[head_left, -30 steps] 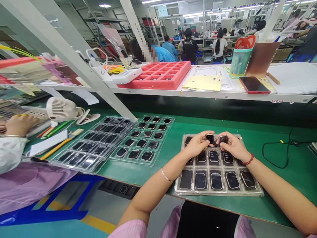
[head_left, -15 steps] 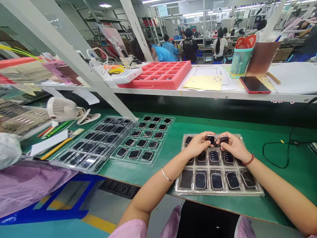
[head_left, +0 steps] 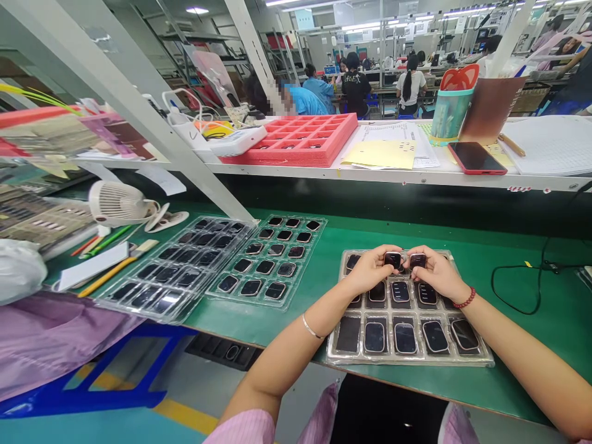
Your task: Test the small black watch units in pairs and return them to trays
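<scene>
My left hand (head_left: 374,269) pinches a smartwatch body (head_left: 393,259) with a dark, rounded-square face. Close beside it, my right hand (head_left: 435,271) grips a second smartwatch body (head_left: 418,261). Both are held above the far rows of a clear plastic tray (head_left: 333,356). Several dark-screened watch bodies lie in the tray's pockets, such as a watch body (head_left: 405,338) in the near row. Pale marks show on the screens of a few in the middle row. The near-left pocket (head_left: 348,334) holds no watch body. My hands cover part of the far rows.
Left on the green bench are a clear tray of watch faces (head_left: 264,267), stacked trays (head_left: 173,268), a white fan (head_left: 115,202) and a yellow-handled brush (head_left: 108,277). The shelf (head_left: 393,177) bears a red foam tray (head_left: 300,154) and phone (head_left: 476,158). A cable (head_left: 539,290) lies right.
The watch body in my right hand has tilted and shifted very slightly. My left hand stays nearly still, and the trays have not moved.
</scene>
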A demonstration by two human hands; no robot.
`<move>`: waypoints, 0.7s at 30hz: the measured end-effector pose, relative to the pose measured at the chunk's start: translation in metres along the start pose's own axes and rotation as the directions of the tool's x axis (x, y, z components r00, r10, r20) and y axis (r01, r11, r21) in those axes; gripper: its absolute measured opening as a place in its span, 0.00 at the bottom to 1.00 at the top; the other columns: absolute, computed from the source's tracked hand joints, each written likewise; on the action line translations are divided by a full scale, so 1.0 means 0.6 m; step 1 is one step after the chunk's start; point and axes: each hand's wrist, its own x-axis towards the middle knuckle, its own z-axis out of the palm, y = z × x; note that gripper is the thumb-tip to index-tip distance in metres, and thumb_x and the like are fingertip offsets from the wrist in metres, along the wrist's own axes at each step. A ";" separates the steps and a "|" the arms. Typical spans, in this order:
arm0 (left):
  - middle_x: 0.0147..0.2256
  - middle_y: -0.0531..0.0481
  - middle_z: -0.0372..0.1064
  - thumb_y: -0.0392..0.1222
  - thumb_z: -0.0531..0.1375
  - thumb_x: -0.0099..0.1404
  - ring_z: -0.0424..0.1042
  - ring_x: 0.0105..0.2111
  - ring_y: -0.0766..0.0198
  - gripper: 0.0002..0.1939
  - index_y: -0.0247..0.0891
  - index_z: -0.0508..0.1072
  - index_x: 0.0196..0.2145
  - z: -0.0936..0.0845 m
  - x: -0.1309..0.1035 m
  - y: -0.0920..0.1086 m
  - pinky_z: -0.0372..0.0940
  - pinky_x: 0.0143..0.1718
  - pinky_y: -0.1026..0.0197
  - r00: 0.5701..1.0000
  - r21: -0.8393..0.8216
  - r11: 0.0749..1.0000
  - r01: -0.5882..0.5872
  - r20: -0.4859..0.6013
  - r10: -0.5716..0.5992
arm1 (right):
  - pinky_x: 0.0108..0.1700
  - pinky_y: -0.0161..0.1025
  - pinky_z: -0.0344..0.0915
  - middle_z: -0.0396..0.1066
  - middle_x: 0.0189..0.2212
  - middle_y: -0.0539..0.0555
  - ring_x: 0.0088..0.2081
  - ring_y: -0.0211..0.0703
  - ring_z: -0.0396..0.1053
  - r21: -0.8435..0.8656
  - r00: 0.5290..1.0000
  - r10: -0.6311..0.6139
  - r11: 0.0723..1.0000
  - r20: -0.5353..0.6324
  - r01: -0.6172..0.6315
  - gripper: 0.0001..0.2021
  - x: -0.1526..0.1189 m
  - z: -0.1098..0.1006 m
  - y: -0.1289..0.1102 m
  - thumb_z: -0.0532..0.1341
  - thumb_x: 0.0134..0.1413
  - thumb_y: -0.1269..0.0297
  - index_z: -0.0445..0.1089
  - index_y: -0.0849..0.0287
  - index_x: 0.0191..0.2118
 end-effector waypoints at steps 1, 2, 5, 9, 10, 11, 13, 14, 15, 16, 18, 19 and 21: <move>0.42 0.44 0.72 0.29 0.57 0.54 0.75 0.34 0.64 0.23 0.35 0.67 0.49 0.000 0.000 0.000 0.66 0.42 0.59 1.000 0.002 1.000 -0.001 -0.003 0.001 | 0.33 0.39 0.68 0.70 0.36 0.52 0.29 0.37 0.69 -0.002 1.000 0.002 1.000 0.000 -0.002 0.14 0.000 0.000 0.000 0.59 0.50 0.71 0.61 0.57 0.45; 0.42 0.45 0.72 0.30 0.57 0.54 0.75 0.34 0.64 0.22 0.35 0.68 0.48 0.000 0.000 0.001 0.66 0.42 0.59 1.000 0.002 1.000 0.000 -0.004 0.000 | 0.33 0.39 0.68 0.70 0.36 0.52 0.29 0.38 0.69 -0.001 1.000 0.004 1.000 0.001 -0.004 0.14 0.000 -0.001 0.000 0.58 0.51 0.70 0.62 0.57 0.45; 0.41 0.45 0.72 0.31 0.57 0.55 0.74 0.33 0.65 0.21 0.35 0.68 0.48 0.001 0.000 0.002 0.66 0.41 0.60 1.000 0.003 1.000 0.000 -0.006 0.000 | 0.33 0.39 0.68 0.70 0.36 0.53 0.29 0.38 0.69 0.004 1.000 0.001 1.000 0.006 -0.001 0.12 0.000 -0.002 -0.001 0.58 0.52 0.69 0.62 0.57 0.44; 0.41 0.46 0.72 0.31 0.57 0.55 0.74 0.33 0.65 0.20 0.35 0.68 0.48 0.001 -0.001 0.004 0.66 0.42 0.61 1.000 0.031 1.000 -0.002 -0.015 0.002 | 0.33 0.39 0.68 0.70 0.33 0.52 0.27 0.37 0.68 -0.025 1.000 -0.001 1.000 0.000 0.001 0.11 0.000 -0.001 -0.001 0.59 0.52 0.69 0.63 0.57 0.43; 0.41 0.45 0.72 0.30 0.57 0.55 0.74 0.34 0.65 0.20 0.35 0.68 0.48 0.001 -0.001 0.004 0.66 0.42 0.61 1.000 0.034 0.999 -0.001 -0.016 0.001 | 0.33 0.39 0.68 0.70 0.33 0.52 0.27 0.37 0.68 -0.028 1.000 -0.002 1.000 -0.001 0.002 0.11 0.000 -0.001 -0.002 0.59 0.51 0.69 0.63 0.57 0.43; 0.41 0.45 0.72 0.30 0.57 0.55 0.74 0.34 0.65 0.20 0.35 0.68 0.48 0.001 -0.001 0.004 0.66 0.42 0.61 1.000 0.033 0.999 0.000 -0.016 0.000 | 0.33 0.39 0.68 0.70 0.33 0.52 0.27 0.38 0.68 -0.026 1.000 -0.004 1.000 -0.002 0.003 0.11 -0.001 -0.001 -0.002 0.59 0.51 0.69 0.63 0.57 0.43; 0.41 0.45 0.72 0.30 0.57 0.55 0.74 0.33 0.65 0.20 0.35 0.68 0.48 0.001 -0.001 0.003 0.66 0.41 0.60 1.000 0.024 1.000 0.003 -0.014 -0.003 | 0.33 0.39 0.68 0.70 0.34 0.52 0.28 0.38 0.68 -0.012 1.000 -0.005 1.000 0.000 0.005 0.12 -0.001 -0.001 -0.002 0.59 0.51 0.69 0.63 0.57 0.43; 0.41 0.45 0.72 0.30 0.57 0.55 0.74 0.33 0.65 0.20 0.35 0.68 0.47 0.001 0.000 0.002 0.66 0.41 0.61 1.000 0.017 1.000 0.004 -0.013 -0.004 | 0.33 0.40 0.68 0.70 0.35 0.52 0.29 0.38 0.68 -0.006 1.000 -0.003 1.000 0.000 0.003 0.12 -0.001 -0.001 -0.002 0.59 0.51 0.68 0.63 0.57 0.44; 0.40 0.46 0.72 0.30 0.57 0.55 0.74 0.33 0.66 0.20 0.34 0.68 0.47 0.001 0.000 0.002 0.66 0.41 0.61 1.000 0.010 1.000 0.006 -0.010 -0.005 | 0.33 0.40 0.68 0.70 0.35 0.53 0.29 0.38 0.68 0.000 1.000 -0.001 1.000 0.000 0.001 0.12 -0.001 -0.001 -0.001 0.59 0.52 0.68 0.63 0.57 0.44; 0.40 0.46 0.72 0.30 0.57 0.55 0.74 0.33 0.66 0.20 0.34 0.68 0.47 0.001 0.000 0.001 0.66 0.41 0.61 1.000 0.003 1.000 0.007 -0.008 -0.007 | 0.33 0.39 0.68 0.71 0.35 0.53 0.29 0.38 0.68 0.005 1.000 0.002 1.000 0.001 -0.002 0.12 -0.001 -0.002 -0.001 0.59 0.53 0.68 0.63 0.57 0.44; 0.40 0.46 0.72 0.29 0.57 0.55 0.73 0.33 0.66 0.20 0.34 0.68 0.47 0.001 0.000 0.001 0.66 0.41 0.61 1.000 -0.010 1.000 0.008 -0.009 -0.008 | 0.32 0.39 0.68 0.71 0.35 0.53 0.28 0.38 0.68 0.019 1.000 0.002 1.000 0.004 -0.002 0.11 0.000 -0.004 0.001 0.58 0.54 0.67 0.63 0.57 0.44; 0.40 0.46 0.72 0.29 0.57 0.55 0.73 0.33 0.66 0.20 0.34 0.68 0.47 0.001 0.000 0.001 0.66 0.41 0.61 1.000 -0.013 1.000 0.007 -0.011 -0.007 | 0.32 0.39 0.68 0.71 0.35 0.53 0.28 0.38 0.68 0.029 1.000 0.002 1.000 0.005 -0.002 0.10 0.001 -0.005 0.002 0.57 0.56 0.66 0.64 0.57 0.44; 0.41 0.45 0.72 0.29 0.57 0.55 0.74 0.33 0.66 0.21 0.35 0.68 0.47 0.001 0.000 0.001 0.66 0.41 0.60 1.000 -0.009 1.000 0.007 -0.015 -0.007 | 0.31 0.38 0.68 0.71 0.34 0.53 0.27 0.37 0.68 0.048 1.000 0.008 0.999 0.007 -0.008 0.09 0.001 -0.006 0.003 0.55 0.58 0.65 0.64 0.58 0.44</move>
